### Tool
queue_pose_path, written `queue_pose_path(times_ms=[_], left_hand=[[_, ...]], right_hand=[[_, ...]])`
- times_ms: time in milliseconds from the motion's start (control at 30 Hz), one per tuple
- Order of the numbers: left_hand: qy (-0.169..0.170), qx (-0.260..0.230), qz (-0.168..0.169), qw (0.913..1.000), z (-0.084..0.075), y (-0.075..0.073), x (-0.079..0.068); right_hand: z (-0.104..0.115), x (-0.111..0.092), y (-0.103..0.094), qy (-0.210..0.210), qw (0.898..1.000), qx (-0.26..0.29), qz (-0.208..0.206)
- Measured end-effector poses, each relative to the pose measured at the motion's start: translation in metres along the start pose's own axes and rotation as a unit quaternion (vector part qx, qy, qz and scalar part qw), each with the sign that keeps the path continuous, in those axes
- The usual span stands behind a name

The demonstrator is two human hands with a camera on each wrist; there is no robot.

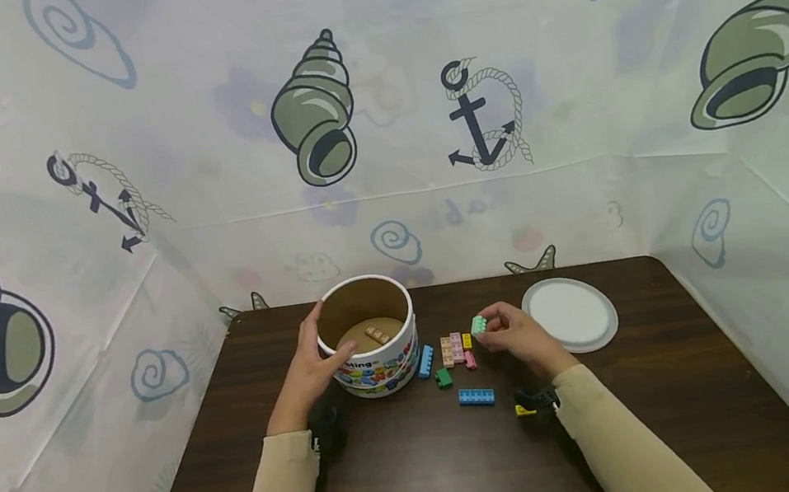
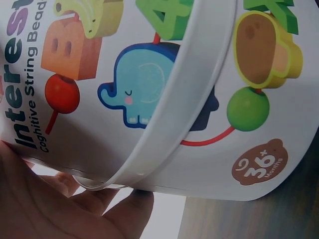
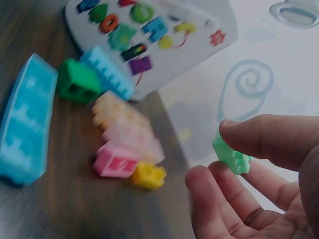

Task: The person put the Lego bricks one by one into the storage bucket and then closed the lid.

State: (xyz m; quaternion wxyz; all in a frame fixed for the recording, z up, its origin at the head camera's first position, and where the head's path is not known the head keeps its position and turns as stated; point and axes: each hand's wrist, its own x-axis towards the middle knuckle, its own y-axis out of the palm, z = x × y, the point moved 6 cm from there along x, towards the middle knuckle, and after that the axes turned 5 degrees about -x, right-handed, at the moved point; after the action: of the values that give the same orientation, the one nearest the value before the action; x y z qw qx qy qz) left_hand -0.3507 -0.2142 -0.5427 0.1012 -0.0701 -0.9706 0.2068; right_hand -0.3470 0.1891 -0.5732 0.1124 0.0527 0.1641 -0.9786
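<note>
Currently one mint brick (image 1: 478, 325) is pinched by right hand (image 1: 518, 333), one bucket (image 1: 382, 375) gripped by left hand (image 1: 309, 372). Two blue bricks (image 1: 477, 396) are seen nearby.

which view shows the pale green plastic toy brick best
The right wrist view: the pale green plastic toy brick looks largest there, its bumps visible, pinched in the bare right hand. The head view shows it small; the left wrist view doesn't show it.
</note>
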Motion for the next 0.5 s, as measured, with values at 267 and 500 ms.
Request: queue_pose_path(times_ms=[267, 500], left_hand=[[-0.001, 0.0, 0.0, 1.0, -0.001, -0.001, -0.001], [0.001, 0.004, 0.002, 1.0, -0.002, -0.001, -0.001]], right_hand=[[0.046, -0.006, 0.001, -0.063, 0.997, -0.034, -0.007], [0.087, -0.006, 0.01, -0.092, 0.995, -0.029, -0.002]])
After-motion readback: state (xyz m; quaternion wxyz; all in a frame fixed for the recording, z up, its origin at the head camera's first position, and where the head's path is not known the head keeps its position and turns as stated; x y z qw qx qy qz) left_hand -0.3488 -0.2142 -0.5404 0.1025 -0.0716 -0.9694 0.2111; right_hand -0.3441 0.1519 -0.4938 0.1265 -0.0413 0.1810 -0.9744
